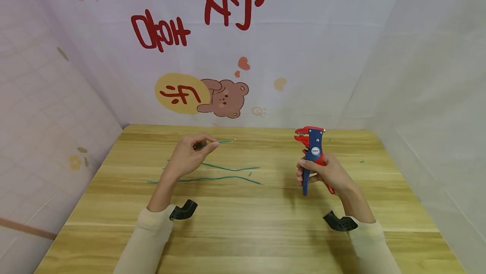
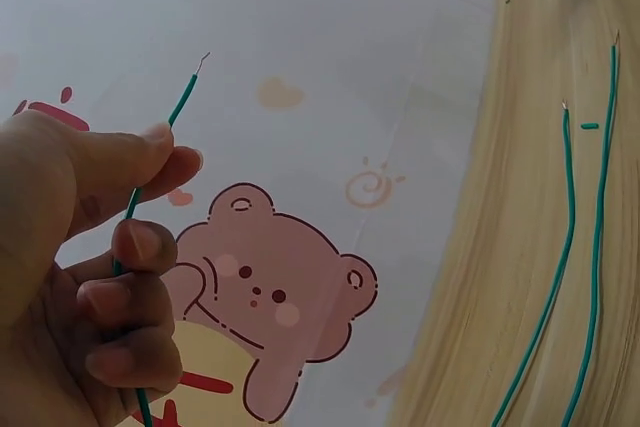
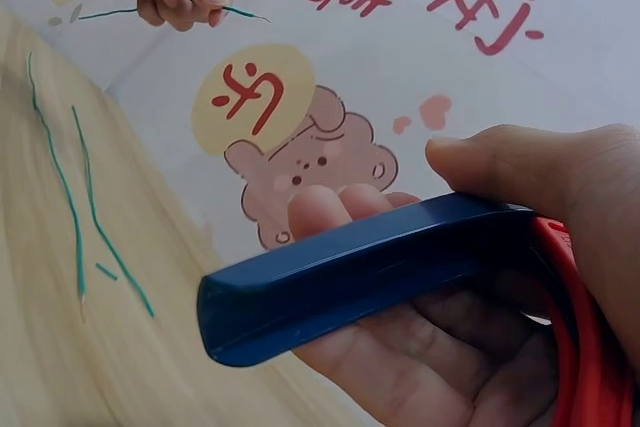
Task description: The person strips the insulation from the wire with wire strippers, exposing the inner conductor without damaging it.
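My left hand (image 1: pixel 189 155) pinches a green wire (image 2: pixel 183 99) between thumb and forefinger, the other fingers curled along it. Bare copper strands (image 2: pixel 203 62) stick out of the wire's tip. On the right, my right hand (image 1: pixel 331 173) grips a red and blue wire stripper (image 1: pixel 315 141) by its handles, head pointing up and away from me. The blue handle (image 3: pixel 370 257) crosses my fingers in the right wrist view. Two more green wires lie on the table under and beside my left hand: a nearer wire (image 1: pixel 224 177) and a farther wire (image 1: pixel 231 169).
A short green offcut (image 1: pixel 250 174) lies near the ends of the two wires. Another green scrap (image 1: pixel 362 161) is at the far right of the wooden table (image 1: pixel 243 231). Behind the table hangs a white backdrop (image 1: pixel 322 46) with a printed bear and red characters.
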The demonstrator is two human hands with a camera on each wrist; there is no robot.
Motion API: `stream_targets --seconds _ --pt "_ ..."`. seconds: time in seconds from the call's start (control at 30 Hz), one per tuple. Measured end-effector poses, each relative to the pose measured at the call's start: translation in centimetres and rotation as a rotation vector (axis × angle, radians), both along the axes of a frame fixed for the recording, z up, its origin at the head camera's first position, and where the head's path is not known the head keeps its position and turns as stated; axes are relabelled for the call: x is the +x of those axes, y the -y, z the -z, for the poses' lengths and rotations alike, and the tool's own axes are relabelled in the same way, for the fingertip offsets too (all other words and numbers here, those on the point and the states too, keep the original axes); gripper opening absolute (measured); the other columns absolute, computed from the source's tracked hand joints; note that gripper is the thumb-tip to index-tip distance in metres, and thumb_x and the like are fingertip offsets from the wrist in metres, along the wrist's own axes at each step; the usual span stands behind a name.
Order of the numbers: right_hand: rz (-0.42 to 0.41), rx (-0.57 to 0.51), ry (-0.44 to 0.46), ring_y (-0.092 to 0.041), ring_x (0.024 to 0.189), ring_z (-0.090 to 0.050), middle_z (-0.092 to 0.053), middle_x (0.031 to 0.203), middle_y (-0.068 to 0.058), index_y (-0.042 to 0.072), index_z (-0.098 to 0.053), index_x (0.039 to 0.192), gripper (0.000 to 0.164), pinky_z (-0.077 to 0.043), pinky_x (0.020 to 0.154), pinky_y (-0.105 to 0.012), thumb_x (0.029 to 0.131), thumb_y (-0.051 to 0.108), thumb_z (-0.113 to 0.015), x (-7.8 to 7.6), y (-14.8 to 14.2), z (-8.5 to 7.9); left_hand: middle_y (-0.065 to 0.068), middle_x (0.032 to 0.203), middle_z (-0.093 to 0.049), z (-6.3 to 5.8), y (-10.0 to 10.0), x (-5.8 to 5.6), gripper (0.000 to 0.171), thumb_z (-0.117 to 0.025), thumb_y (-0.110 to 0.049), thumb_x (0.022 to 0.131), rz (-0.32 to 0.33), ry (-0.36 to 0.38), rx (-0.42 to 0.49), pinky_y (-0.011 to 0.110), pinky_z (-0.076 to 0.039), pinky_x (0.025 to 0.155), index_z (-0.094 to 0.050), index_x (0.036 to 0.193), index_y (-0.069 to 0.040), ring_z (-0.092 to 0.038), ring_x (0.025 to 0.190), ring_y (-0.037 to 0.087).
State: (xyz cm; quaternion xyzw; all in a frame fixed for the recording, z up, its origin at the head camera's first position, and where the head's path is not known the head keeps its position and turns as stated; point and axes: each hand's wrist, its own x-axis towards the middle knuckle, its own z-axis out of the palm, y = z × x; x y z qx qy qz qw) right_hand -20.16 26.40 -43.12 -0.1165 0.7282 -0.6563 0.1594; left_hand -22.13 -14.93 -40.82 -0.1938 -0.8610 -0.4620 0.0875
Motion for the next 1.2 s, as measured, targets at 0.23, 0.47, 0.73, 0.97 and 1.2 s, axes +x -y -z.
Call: stream_targets --seconds 0.23,0.47,0.73,0.97,1.2 --pt "0.035 0.071 0.046 -0.033 0.079 -0.075 -0.073 0.085 -0.010 -0.016 -0.059 0.111 0.047 -0.061 0.078 -0.054 0.102 0.029 -0.065 0.2 -0.9 1.0 -0.001 0.065 -0.045 0.9 0.2 -0.6 0.014 -0.066 -0.020 0.101 -0.008 -0.018 -0.019 0.025 -0.030 0.055 -0.079 0.106 -0.015 -0.035 0.057 0.013" --pt "0.102 0.116 0.078 -0.042 0.086 -0.074 -0.073 0.088 -0.010 -0.012 -0.062 0.111 0.044 -0.062 0.078 -0.052 0.102 0.031 -0.064 0.1 -2.3 1.9 0.004 0.086 -0.064 2.0 0.1 -1.1 0.023 -0.057 -0.011 0.105 -0.002 -0.036 -0.067 0.026 -0.038 0.062 -0.077 0.118 -0.013 -0.045 0.068 0.017" --pt "0.127 0.104 0.165 -0.027 0.082 -0.076 -0.072 0.096 -0.017 -0.015 -0.059 0.116 0.053 -0.062 0.081 -0.051 0.099 0.034 -0.069 0.1 -3.4 3.4 0.007 0.083 -0.067 3.1 0.2 -1.7 0.028 -0.053 -0.003 0.104 0.006 -0.056 -0.126 0.029 -0.040 0.065 -0.076 0.120 -0.007 -0.055 0.079 0.020" --pt "0.165 0.164 0.209 -0.032 0.087 -0.076 -0.074 0.099 -0.018 -0.014 -0.061 0.119 0.054 -0.062 0.080 -0.046 0.098 0.036 -0.070 0.4 -4.2 4.8 0.002 0.088 -0.073 3.9 0.2 -1.8 0.023 -0.058 -0.005 0.104 0.011 0.013 -0.149 0.032 -0.041 0.074 -0.073 0.121 -0.007 -0.058 0.095 0.021" --pt "0.190 0.216 0.212 -0.034 0.082 -0.077 -0.075 0.090 -0.013 -0.013 -0.063 0.116 0.053 -0.063 0.077 -0.043 0.099 0.036 -0.069 0.9 -5.0 5.6 0.003 0.094 -0.074 4.2 0.2 -2.2 0.011 -0.061 -0.014 0.103 -0.011 0.040 -0.187 0.039 -0.045 0.082 -0.072 0.105 -0.012 -0.060 0.101 0.024"
